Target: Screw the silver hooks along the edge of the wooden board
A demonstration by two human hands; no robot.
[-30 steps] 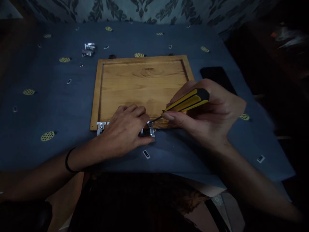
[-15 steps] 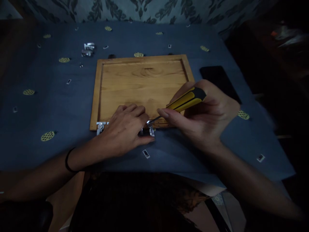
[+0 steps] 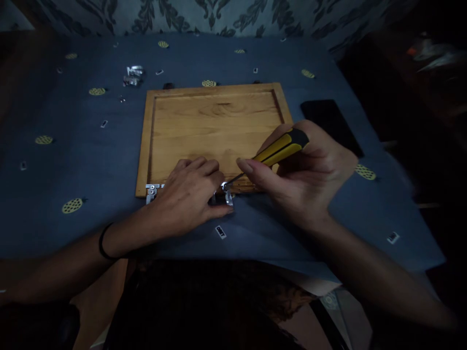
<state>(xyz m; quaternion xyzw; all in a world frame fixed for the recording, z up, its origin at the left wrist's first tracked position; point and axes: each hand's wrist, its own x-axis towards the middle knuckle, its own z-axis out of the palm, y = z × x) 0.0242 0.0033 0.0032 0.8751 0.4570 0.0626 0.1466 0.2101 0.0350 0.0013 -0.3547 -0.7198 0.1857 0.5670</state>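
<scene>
A framed wooden panel [image 3: 219,131] lies flat on the blue patterned tablecloth. My right hand [image 3: 304,175] grips a yellow and black screwdriver [image 3: 279,148], its shaft slanting down to the left. The tip meets a shiny metal hinge [image 3: 228,197] at the panel's near edge. My left hand [image 3: 189,197] is closed on that hinge, thumb at its near side and curled fingers over the wood; part of the hinge is hidden beneath them. Left of this hand, another metal hinge [image 3: 152,190] sits at the panel's near left corner.
Several loose metal hinges [image 3: 133,75] lie at the back left, with small screws [image 3: 122,99] near them. A black phone [image 3: 330,124] rests right of the panel. Patterned wallpaper [image 3: 211,17] rises behind the table, and the tablecloth's front edge [image 3: 233,260] runs close to my body.
My right hand and the screwdriver handle have shifted very slightly left, with the tip staying at the hinge. My left hand holds its place.
</scene>
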